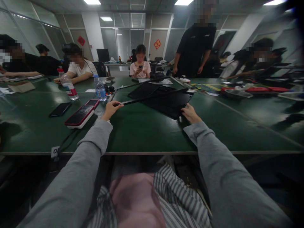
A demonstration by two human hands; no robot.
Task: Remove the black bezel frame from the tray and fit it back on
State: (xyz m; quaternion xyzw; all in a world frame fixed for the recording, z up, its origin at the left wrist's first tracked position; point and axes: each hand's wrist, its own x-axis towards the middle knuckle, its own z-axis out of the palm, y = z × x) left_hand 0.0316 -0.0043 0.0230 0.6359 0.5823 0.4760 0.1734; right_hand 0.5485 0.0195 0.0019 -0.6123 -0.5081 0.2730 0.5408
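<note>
Table (147, 136), broad and green, spans the middle of my frame. Right of centre on it lies a black sheet (163, 106), floppy-looking; if I pull on one corner alone, it could fold or drag, because only its lower right edge is held. A long, thin black strip (142, 99) runs across it from centre-left towards the upper right. Pinched near one end, it could swing or twist, and a wide sweep left might knock over the blue-capped bottle (100, 91) or nudge the red-rimmed phone (80, 115).

As for where things lie relative to the grip, the strip reaches away rightward from my left hand (112, 109), whose thumb and fingers pinch its near end. The sheet extends up and left from my right hand (190, 113), whose fingertips are closed on its edge, though how firmly I cannot tell. Whether the strip touches the sheet along its length, I cannot tell either.
</note>
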